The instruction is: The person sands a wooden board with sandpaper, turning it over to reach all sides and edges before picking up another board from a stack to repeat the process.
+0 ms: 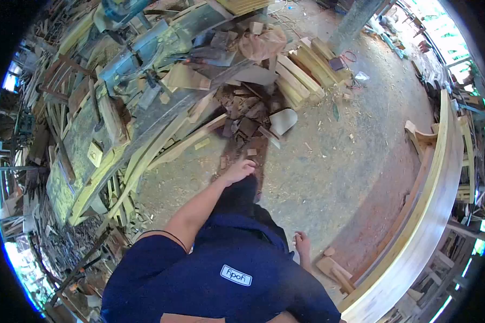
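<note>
Wood scraps (248,127) beside pale planks (302,74)

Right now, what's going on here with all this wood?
Someone in a navy T-shirt is facing a heap of wood offcuts. Their left hand is in front of them and their right hand is by their side; both seem empty. A long wooden board runs along the right.

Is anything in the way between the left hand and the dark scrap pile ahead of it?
Nothing visible rises between the left hand and the scrap pile. A small block lies low in the gap, just short of the pile; it looks too low to hinder a reach.
</note>
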`<state>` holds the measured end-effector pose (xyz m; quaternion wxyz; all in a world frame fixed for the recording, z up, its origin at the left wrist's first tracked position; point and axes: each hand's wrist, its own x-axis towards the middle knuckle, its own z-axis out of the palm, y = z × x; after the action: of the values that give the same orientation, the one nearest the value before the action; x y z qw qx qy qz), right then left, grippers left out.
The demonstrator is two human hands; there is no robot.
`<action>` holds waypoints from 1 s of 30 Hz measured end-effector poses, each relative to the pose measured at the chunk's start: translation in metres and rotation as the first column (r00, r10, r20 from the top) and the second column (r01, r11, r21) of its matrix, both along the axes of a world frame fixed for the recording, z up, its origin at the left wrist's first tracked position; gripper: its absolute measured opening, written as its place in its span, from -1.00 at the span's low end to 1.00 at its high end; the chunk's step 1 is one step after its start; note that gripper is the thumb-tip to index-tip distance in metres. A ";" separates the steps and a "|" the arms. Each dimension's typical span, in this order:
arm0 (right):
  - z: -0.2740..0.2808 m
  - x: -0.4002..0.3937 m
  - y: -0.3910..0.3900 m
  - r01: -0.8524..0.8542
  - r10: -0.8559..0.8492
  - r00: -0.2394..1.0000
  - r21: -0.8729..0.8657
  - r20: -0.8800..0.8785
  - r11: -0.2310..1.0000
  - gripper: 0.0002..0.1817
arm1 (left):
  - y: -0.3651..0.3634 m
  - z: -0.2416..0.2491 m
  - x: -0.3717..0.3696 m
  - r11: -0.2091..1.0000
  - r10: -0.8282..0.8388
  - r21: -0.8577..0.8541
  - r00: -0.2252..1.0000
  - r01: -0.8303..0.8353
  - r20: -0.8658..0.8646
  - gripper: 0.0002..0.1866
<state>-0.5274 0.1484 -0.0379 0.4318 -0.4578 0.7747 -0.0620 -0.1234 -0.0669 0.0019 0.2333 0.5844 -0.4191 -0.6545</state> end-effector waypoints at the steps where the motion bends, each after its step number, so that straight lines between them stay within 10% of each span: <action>1: -0.018 -0.009 -0.008 -0.071 0.069 0.997 -0.076 -0.030 0.995 -0.71 | -0.007 -0.004 0.004 0.998 0.029 -0.053 0.998 -0.026 0.050 -0.64; 10: -0.002 -0.099 -0.230 0.047 -0.030 0.993 -0.147 0.112 0.988 -0.70 | -0.089 -0.110 0.030 0.962 -0.252 0.247 0.739 0.119 0.625 -0.65; 12: 0.009 -0.127 -0.273 0.044 -0.034 0.992 -0.083 0.120 0.996 -0.70 | -0.123 -0.170 0.025 0.989 -0.150 0.100 0.642 0.113 0.752 -0.68; 15: 0.023 -0.182 -0.323 -0.071 0.071 0.997 -0.081 -0.001 0.994 -0.69 | -0.258 -0.164 -0.051 0.852 -0.457 0.227 0.456 0.472 0.764 -0.66; 16: 0.028 -0.199 -0.336 -0.189 0.173 0.977 -0.128 -0.125 0.974 -0.69 | -0.291 -0.154 -0.080 0.900 -0.242 -0.120 0.707 0.420 0.664 -0.66; 17: 0.033 -0.216 -0.351 -0.180 0.166 0.979 -0.112 -0.119 0.977 -0.69 | -0.339 -0.107 -0.141 0.999 -0.008 0.039 0.858 -0.014 0.514 -0.69; 19: 0.042 -0.245 -0.398 0.164 -0.161 0.986 -0.080 0.039 0.983 -0.70 | -0.425 -0.040 -0.237 0.983 0.161 -0.132 0.946 -0.128 0.280 -0.68; 24: 0.047 -0.325 -0.516 0.182 -0.182 0.983 -0.016 0.003 0.983 -0.73 | -0.583 0.007 -0.409 0.886 -0.259 -0.308 0.921 0.347 0.291 -0.59; 30: -0.013 -0.459 -0.704 -0.350 0.241 0.914 -0.331 -0.327 0.876 -0.70 | -0.653 -0.014 -0.498 0.927 -0.117 -0.324 0.967 0.189 0.228 -0.58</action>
<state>-0.9866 -0.5555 -0.0514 0.2262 -0.6511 0.7201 -0.0803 -0.6217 -0.7198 -0.0124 0.2353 0.5644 -0.5929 -0.5240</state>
